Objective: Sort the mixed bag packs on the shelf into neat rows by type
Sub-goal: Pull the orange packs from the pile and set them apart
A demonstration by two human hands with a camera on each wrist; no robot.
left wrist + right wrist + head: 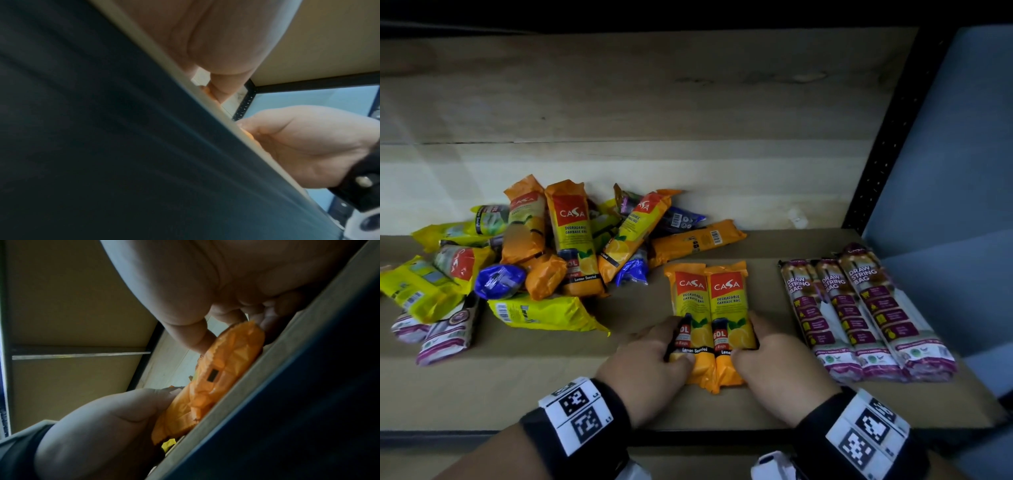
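Note:
Two orange CASA garbage bag packs lie side by side at the shelf's front middle, the left pack (pixel 690 308) touching the right pack (pixel 728 308). My left hand (pixel 664 342) grips the near end of the left pack, thumb on top. My right hand (pixel 756 342) grips the near end of the right pack. The right wrist view shows both crimped orange pack ends (pixel 222 369) on the shelf board between the right hand's thumb (pixel 195 337) and the left hand (pixel 107 418). Three purple draw string bag packs (pixel 859 315) lie in a row at the right.
A mixed pile (pixel 544 253) of orange, yellow, blue and purple packs covers the left half of the shelf (pixel 619 394). One orange pack (pixel 698 240) lies crosswise behind the pair. A black upright post (pixel 876 161) bounds the right side. Bare board lies behind the purple row.

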